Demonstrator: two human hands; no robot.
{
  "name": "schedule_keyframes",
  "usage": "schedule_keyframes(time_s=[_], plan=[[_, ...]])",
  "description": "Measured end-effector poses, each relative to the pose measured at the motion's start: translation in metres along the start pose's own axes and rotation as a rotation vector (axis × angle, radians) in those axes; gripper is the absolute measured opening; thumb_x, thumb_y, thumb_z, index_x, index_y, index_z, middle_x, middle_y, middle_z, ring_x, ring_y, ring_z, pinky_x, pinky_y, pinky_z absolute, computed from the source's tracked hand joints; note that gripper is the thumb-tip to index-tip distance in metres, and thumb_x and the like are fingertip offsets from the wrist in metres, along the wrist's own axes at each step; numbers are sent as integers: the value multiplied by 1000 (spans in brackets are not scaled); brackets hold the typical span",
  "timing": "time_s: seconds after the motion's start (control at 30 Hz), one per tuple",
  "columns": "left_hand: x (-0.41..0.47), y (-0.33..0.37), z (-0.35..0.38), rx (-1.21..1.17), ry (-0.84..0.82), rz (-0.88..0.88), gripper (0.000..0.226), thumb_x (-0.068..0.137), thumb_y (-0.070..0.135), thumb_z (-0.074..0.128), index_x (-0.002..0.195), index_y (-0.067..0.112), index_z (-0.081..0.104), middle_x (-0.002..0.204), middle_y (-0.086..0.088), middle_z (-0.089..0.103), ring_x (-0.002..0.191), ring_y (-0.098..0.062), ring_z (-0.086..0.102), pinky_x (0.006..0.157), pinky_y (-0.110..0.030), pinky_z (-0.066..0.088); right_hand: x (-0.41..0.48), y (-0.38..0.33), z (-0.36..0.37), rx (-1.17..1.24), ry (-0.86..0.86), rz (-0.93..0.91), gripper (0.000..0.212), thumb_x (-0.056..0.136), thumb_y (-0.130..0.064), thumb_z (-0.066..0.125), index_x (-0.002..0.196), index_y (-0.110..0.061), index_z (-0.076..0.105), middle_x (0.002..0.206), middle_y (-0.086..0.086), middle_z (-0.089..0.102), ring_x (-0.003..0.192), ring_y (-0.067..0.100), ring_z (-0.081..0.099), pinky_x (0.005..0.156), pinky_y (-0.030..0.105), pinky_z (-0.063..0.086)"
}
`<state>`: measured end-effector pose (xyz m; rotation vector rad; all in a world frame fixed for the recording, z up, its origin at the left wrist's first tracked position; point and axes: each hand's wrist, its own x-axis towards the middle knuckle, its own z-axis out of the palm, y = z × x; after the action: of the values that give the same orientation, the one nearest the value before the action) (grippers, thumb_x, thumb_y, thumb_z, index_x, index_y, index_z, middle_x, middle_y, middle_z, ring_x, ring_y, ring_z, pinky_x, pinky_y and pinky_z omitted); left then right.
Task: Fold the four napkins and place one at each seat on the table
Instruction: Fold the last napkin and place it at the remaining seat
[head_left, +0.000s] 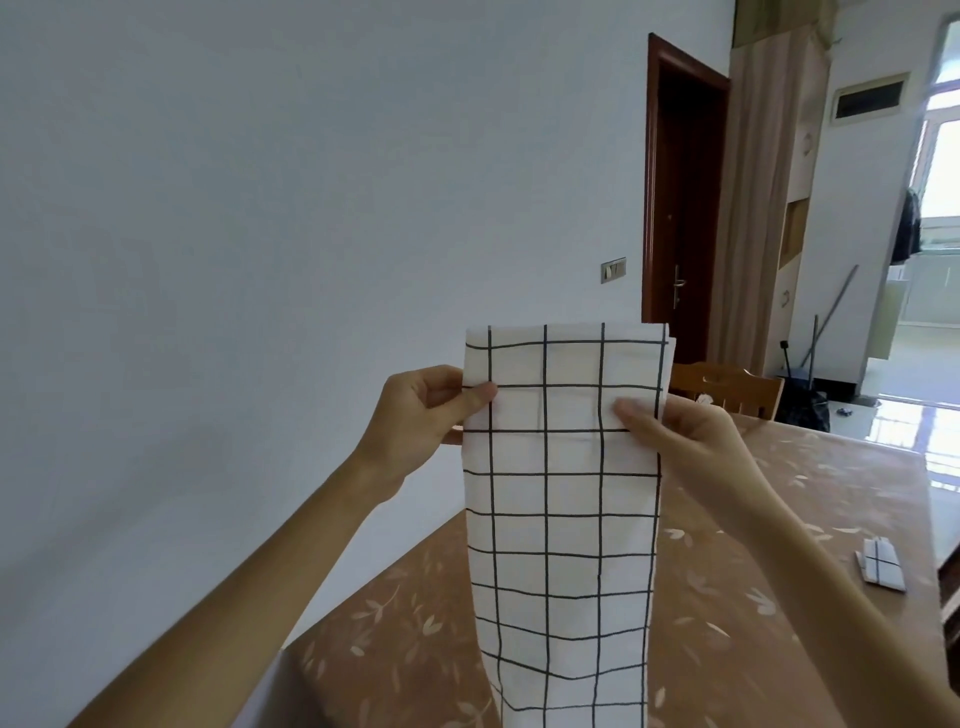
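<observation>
A white napkin with a black grid hangs upright in the air over the table, folded into a long strip. My left hand pinches its left edge near the top, thumb on the front. My right hand pinches the right edge at the same height. The strip's lower end drops out of view at the bottom of the frame. A second napkin of the same pattern lies folded small on the table at the right edge.
The table wears a brown cloth with pale leaf prints under a glossy cover. A wooden chair stands at its far side. A white wall runs along the left; a dark door and a hallway lie behind.
</observation>
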<state>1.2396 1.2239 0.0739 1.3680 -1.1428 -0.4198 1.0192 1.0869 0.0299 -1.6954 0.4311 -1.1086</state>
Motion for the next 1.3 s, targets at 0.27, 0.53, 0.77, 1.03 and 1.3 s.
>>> schedule_keyframes(time_s=[0.27, 0.53, 0.77, 1.03, 1.3], plan=[[-4, 2, -13, 135, -76, 77, 14, 93, 11, 68, 106, 9, 72, 86, -8, 79, 70, -25, 75, 64, -31, 60, 6, 4, -6, 61, 8, -89, 48, 80, -54, 74, 96, -9, 76, 98, 38, 65, 85, 30, 62, 84, 48, 48], [-5, -2, -18, 69, -84, 105, 19, 98, 7, 59, 111, 15, 71, 96, -13, 79, 85, -25, 76, 72, -31, 61, 8, 9, -9, 131, -53, -17, 42, 98, -2, 54, 114, -36, 73, 112, 0, 76, 115, 63, 48, 88, 46, 47], [-4, 0, -13, 76, -37, 140, 25, 99, 3, 57, 117, 17, 68, 94, -7, 79, 87, -18, 75, 72, -26, 60, 2, -4, -2, -9, -40, -88, 25, 94, -16, 63, 112, -30, 72, 107, -7, 77, 105, 26, 69, 97, 44, 55], [-33, -51, 24, -36, -106, -93, 50, 66, 20, 89, 111, 17, 67, 105, -1, 79, 98, -15, 75, 81, -26, 60, 12, -23, 17, 241, 240, -50, 22, 83, -37, 74, 82, -16, 77, 100, 21, 75, 90, 26, 67, 93, 60, 52], [-61, -126, 73, -57, -73, -202, 10, 95, 15, 68, 92, 6, 65, 71, 8, 69, 66, -3, 66, 63, -17, 49, 25, -38, 6, 178, 295, -121, 16, 94, -24, 68, 80, -24, 75, 72, -11, 76, 75, 6, 72, 73, 29, 62]])
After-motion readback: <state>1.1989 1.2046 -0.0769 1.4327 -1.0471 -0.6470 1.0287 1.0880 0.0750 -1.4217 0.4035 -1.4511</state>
